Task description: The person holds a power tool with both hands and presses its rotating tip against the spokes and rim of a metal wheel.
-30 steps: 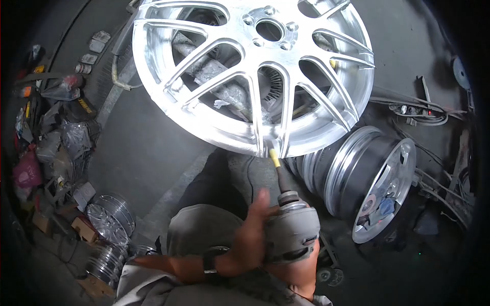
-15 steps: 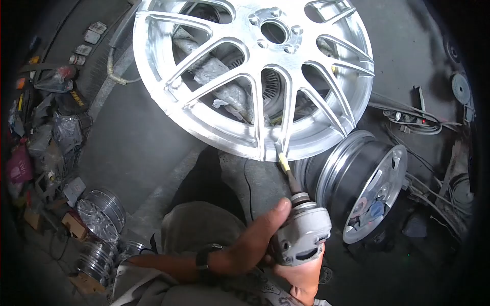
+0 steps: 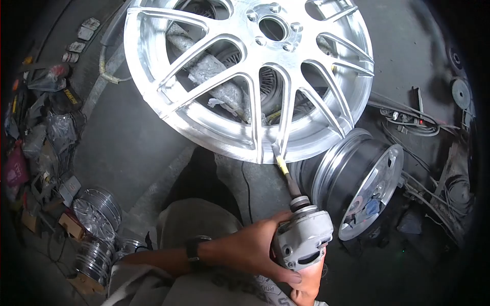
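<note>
A bare silver alloy wheel (image 3: 265, 53) with several split spokes fills the upper middle of the view. Both my hands are closed on a grinder (image 3: 306, 232) with a grey metal head. From its head a thin shaft (image 3: 292, 184) with a yellow band runs up to the wheel's near lip, its tip between two spokes. My left hand (image 3: 250, 245), a dark watch on its wrist, wraps the head from the left, thumb low. Beneath the head, my right hand (image 3: 309, 280) grips the body; most of its fingers are hidden.
A second wheel (image 3: 357, 188) stands tilted at right, close to the grinder. Smaller wheels (image 3: 97, 214) lie at lower left beside cluttered tools and bags (image 3: 61, 127). Cables and a power strip (image 3: 408, 120) lie right. A crumpled wrapped bundle (image 3: 214, 81) shows behind the spokes.
My left hand has shifted its grip: its thumb moved from beside the shaft down to the lower side of the grinder head. The shaft tip stays at the wheel's near lip.
</note>
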Demonstrator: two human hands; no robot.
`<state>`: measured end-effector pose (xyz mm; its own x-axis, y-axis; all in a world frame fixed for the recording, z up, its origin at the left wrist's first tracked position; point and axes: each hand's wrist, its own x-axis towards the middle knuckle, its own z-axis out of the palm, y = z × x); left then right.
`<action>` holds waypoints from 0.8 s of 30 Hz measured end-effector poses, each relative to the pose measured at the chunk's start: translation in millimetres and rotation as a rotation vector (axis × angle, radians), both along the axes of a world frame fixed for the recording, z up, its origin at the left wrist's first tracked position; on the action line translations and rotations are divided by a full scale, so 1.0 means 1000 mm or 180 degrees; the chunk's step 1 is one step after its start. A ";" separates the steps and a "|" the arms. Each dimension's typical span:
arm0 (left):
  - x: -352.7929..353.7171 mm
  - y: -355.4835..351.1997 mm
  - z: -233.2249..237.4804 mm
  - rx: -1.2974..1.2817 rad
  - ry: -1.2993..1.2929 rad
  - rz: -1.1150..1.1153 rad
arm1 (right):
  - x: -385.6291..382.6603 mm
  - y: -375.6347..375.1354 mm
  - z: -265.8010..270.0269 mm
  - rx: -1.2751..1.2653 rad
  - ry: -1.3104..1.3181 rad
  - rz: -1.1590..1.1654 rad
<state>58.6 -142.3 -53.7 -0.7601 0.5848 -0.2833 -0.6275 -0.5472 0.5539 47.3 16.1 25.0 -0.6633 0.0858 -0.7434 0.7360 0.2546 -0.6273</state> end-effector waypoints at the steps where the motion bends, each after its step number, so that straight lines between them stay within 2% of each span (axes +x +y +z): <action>1: 0.002 0.000 0.000 0.0005 -0.0014 -0.0003 | 0.000 0.000 -0.001 -0.0337 0.0011 -0.0043; 2: 0.006 0.000 0.001 0.0077 -0.0041 0.0196 | -0.001 -0.001 -0.002 -0.0678 0.0022 -0.0091; 4: 0.009 -0.002 0.002 0.0142 -0.0063 0.0392 | -0.006 -0.006 0.001 -0.0841 -0.0154 -0.0056; 7: 0.006 -0.004 0.006 -0.0038 0.0011 0.0454 | -0.005 -0.004 -0.001 -0.0500 -0.0026 0.0196; 10: -0.004 -0.002 0.008 -0.0010 -0.0107 0.0334 | -0.006 -0.001 0.004 -0.0348 -0.0181 -0.0133; 11: -0.005 -0.001 0.007 -0.0099 -0.0088 0.0238 | -0.005 -0.001 0.004 -0.0131 -0.0120 0.0074; 13: -0.003 -0.001 0.004 -0.0195 -0.0074 0.0140 | -0.007 -0.004 0.003 -0.0204 -0.0068 0.0112; 15: 0.003 0.001 0.004 0.0041 -0.0178 0.0508 | -0.011 -0.006 0.003 -0.0282 -0.0022 0.0135; 17: 0.007 -0.001 0.004 -0.0076 -0.0058 0.0523 | -0.015 -0.007 0.004 -0.0564 -0.0227 0.0259; 24: -0.007 0.006 0.005 -0.0026 -0.0163 0.0387 | -0.011 -0.004 0.005 -0.0163 0.0023 0.0117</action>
<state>52.1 -136.5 -48.3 -0.8097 0.4867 -0.3279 -0.5843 -0.6166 0.5277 36.6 11.7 29.9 -0.6706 0.0234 -0.7414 0.7222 0.2488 -0.6454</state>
